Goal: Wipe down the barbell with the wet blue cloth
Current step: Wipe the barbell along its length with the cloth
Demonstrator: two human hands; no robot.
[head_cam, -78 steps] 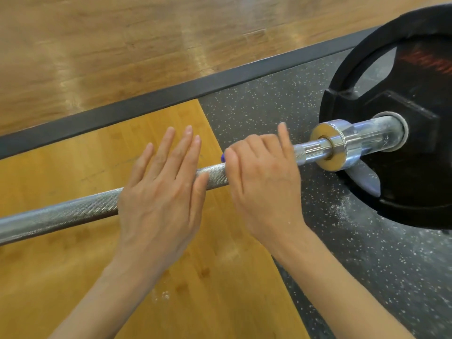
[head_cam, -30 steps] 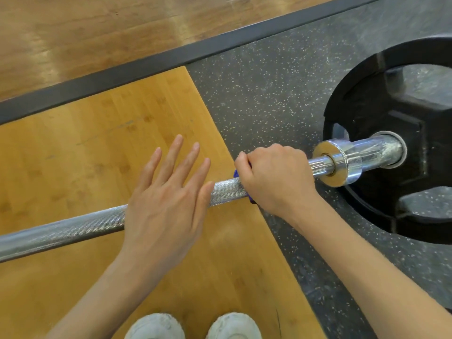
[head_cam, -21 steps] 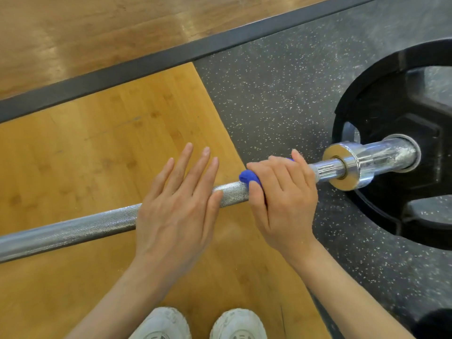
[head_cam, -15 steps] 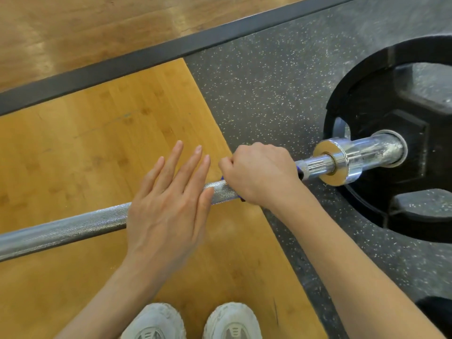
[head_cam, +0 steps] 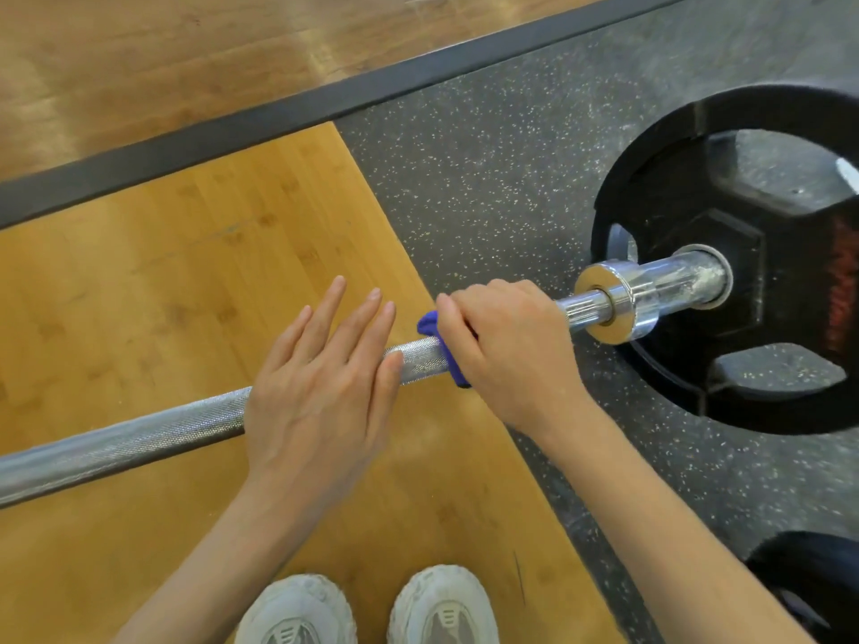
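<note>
Hands: left hand flat on knurled silver barbell, right hand clenching bunched blue cloth around it.

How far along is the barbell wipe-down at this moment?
Mid-job. In hand: the right hand grips the blue cloth around the barbell near the collar, while the left hand rests flat on the shaft. Left: the long knurled stretch toward the left. What has already been cleaned cannot be told from the surface.

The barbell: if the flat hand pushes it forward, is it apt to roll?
Probably yes: the barbell is round and rests on a round black plate. It likely feels heavy. The left hand lies flat, not gripping.
</note>
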